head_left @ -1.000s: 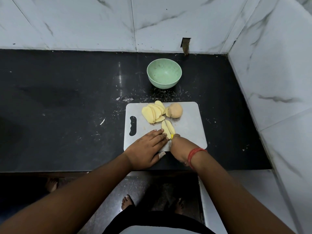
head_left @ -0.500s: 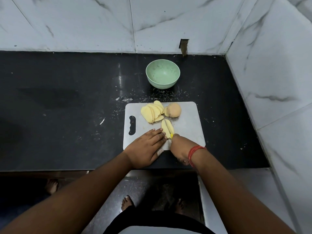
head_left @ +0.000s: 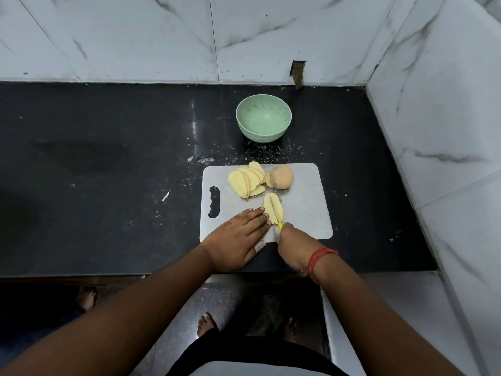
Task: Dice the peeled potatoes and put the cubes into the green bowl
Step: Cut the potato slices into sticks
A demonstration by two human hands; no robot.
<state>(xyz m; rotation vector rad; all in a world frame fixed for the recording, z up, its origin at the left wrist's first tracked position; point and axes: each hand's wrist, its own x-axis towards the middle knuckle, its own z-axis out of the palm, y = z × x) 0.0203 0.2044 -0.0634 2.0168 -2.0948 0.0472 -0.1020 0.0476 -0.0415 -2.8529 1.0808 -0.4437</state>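
Knife [head_left: 274, 213] drawn lengthwise through potato slices [head_left: 273, 211]; split now runs deeper.

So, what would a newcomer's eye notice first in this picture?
Pale potato slices fanned on the grey board, bright against the black counter. Nearer, the left hand lies flat beside a slice that the right hand is cutting with a yellow-handled knife. Behind the board stands the empty green bowl.

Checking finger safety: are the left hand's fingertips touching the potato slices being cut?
Touching. The head view shows the left hand fingertips pressed against the pale yellow potato slices, no gap visible.
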